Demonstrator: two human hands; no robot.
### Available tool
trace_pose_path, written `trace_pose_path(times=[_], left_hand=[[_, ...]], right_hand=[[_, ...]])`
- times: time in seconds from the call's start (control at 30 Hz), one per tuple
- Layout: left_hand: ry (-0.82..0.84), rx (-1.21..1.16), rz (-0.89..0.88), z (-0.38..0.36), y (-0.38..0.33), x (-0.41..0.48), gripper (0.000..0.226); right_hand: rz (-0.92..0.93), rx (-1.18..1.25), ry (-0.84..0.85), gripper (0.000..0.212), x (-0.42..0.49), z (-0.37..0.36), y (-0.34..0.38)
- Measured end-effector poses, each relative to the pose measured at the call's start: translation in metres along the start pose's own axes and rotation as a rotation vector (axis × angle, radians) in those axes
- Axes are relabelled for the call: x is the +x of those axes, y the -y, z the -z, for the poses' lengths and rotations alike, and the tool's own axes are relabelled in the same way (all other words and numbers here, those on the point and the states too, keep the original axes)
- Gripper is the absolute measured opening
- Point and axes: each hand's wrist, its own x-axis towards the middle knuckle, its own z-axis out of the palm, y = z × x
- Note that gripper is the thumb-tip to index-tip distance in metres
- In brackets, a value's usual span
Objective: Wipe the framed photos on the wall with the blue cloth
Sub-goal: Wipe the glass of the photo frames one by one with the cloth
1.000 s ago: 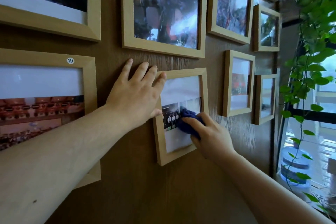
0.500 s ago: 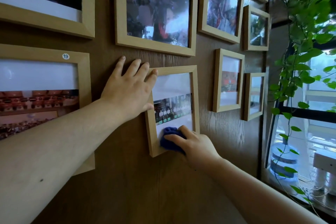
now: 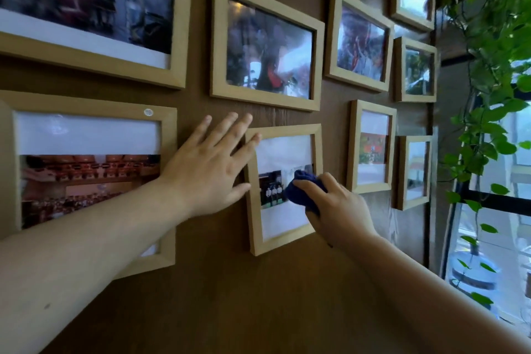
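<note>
A small upright wooden photo frame (image 3: 254, 210) hangs low in the middle of the brown wall. My right hand (image 3: 339, 210) grips a bunched blue cloth (image 3: 301, 191) and presses it on the glass, at the right side of the photo's middle. My left hand (image 3: 209, 164) lies flat and spread on the wall, its fingertips over the frame's top left corner. Several other wooden framed photos surround it, among them a wide one at the left (image 3: 86, 112) and a landscape one above (image 3: 267, 46).
Green trailing vines (image 3: 494, 95) hang at the right by a window. A water jug (image 3: 474, 270) stands beyond the window's lower part. Two narrow frames (image 3: 370, 146) hang to the right of the wiped one. Bare wall panel spreads below the frames.
My right hand has carried the cloth from the glass's lower left edge up to the photo's right middle. My left hand keeps its place on the frame's corner. The camera has tilted upward.
</note>
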Motion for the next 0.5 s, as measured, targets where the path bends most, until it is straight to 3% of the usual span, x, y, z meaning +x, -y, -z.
trace_pose_path(times=[0.2, 0.5], left_hand=[[-0.055, 0.080, -0.050, 0.047, 0.028, -0.060, 0.074], [0.015, 0.241, 0.174, 0.083, 0.125, -0.143, 0.077]], right_hand=[[0.158, 0.108, -0.171, 0.049, 0.044, 0.033, 0.068], [0.379, 0.240, -0.291, 0.047, 0.094, 0.048, 0.169]])
